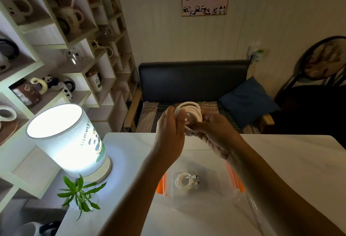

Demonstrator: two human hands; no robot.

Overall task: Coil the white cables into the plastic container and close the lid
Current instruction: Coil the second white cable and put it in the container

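Head camera looks down on two bare hands raised above the bench, both closed around one coiled white cable (189,113). The left hand (169,129) has its grip curled on the near-left side of the loops, thumb pressed against the strands. The right hand (213,129) clamps the lower right of the coil, fingers wrapped under it; its fingertips are hidden behind the loops, so how tightly they meet cannot be told. Several turns of cable stand up above both hands, and the free end is not visible.

Below the hands, on the white bench (290,170), sits the clear plastic container (211,194) with orange clips (160,185) at its sides. A second, smaller coiled white cable (184,181) lies on its floor, plug ends pointing right. The right forearm crosses over the container's right edge and blurs it; the clear walls are hard to trace. A transparent edge, perhaps the lid, shows faintly at lower right.

A lit lamp (65,138) and a small green plant (80,194) stand at the bench's left.
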